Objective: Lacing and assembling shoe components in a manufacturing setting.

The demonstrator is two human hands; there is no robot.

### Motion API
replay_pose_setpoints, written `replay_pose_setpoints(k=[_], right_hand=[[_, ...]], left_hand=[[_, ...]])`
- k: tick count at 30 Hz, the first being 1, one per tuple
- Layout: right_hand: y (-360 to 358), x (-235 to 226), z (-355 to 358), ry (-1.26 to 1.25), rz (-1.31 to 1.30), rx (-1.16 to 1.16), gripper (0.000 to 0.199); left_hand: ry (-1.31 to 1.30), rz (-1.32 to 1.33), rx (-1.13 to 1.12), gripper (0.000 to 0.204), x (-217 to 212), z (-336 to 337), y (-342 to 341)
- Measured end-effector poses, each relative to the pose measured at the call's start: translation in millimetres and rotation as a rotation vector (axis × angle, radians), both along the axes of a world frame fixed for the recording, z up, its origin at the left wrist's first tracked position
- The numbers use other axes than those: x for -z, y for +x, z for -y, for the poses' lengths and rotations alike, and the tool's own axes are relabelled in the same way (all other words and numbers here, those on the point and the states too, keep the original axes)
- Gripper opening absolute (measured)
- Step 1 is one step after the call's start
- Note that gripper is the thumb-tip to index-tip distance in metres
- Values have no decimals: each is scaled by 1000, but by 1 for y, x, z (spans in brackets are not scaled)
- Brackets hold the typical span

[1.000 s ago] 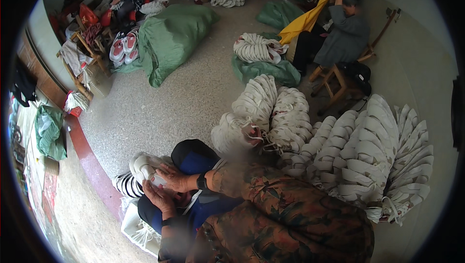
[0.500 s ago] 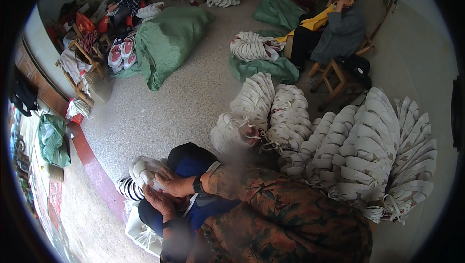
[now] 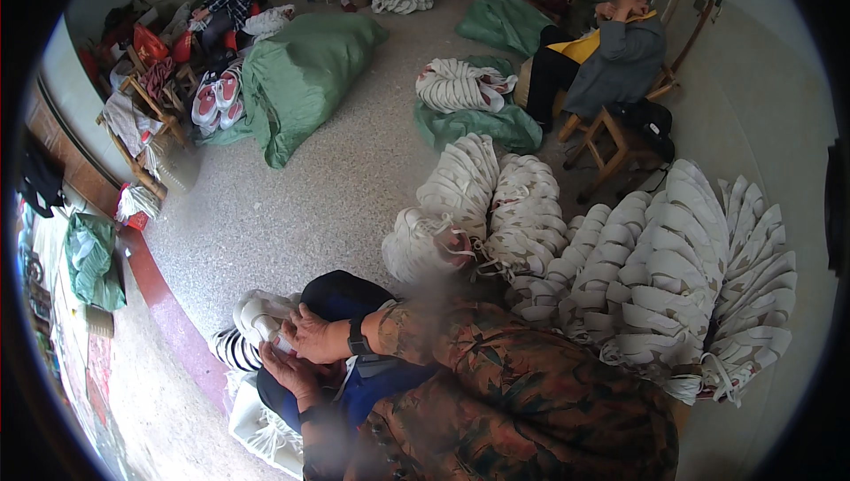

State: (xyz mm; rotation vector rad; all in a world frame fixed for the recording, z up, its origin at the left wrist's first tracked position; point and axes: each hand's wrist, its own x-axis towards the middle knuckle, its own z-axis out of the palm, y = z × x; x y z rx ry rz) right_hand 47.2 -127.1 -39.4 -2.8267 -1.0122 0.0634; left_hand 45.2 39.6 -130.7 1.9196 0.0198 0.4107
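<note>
Over my knees lies a white shoe upper (image 3: pixel 258 318), its far end resting next to a black-and-white striped piece (image 3: pixel 234 350). My right hand (image 3: pixel 312 337), with a dark band at the wrist, is closed over its near edge, fingers bent. Just below and to the left, my left hand (image 3: pixel 287 369) pinches the same edge, thumb and fingers close to those of the right. Whether a needle or thread is between the fingertips is too small to tell. Below my left forearm stands a white bag (image 3: pixel 257 432) with white strands in it.
Tied stacks of white shoe uppers (image 3: pixel 660 277) rise along my right side. A large green sack (image 3: pixel 310 78) lies ahead on the floor. A person in a grey jacket (image 3: pixel 620 69) sits at the far right beside a wooden stool (image 3: pixel 611 149); another person (image 3: pixel 228 3) sits far left.
Both hands stay at the upper; my right hand has shifted slightly and its fingers are more bent. The far-right person's yellow cloth is drawn in nearer the body. The view has tilted slightly.
</note>
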Motion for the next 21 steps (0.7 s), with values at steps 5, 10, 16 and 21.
replay_pose_setpoints(k=[5, 10, 16, 21], right_hand=[[0, 19, 9, 307, 87, 78, 67], [-12, -27, 24, 318, -97, 37, 50], [-36, -39, 42, 256, -340, -258, 29], [-41, -33, 44, 197, -495, -328, 21]], left_hand=[[220, 93, 12, 31, -11, 5, 2], [249, 12, 61, 29, -31, 5, -3], [211, 15, 47, 28, -38, 4, -6], [177, 6, 68, 28, -41, 4, -5]])
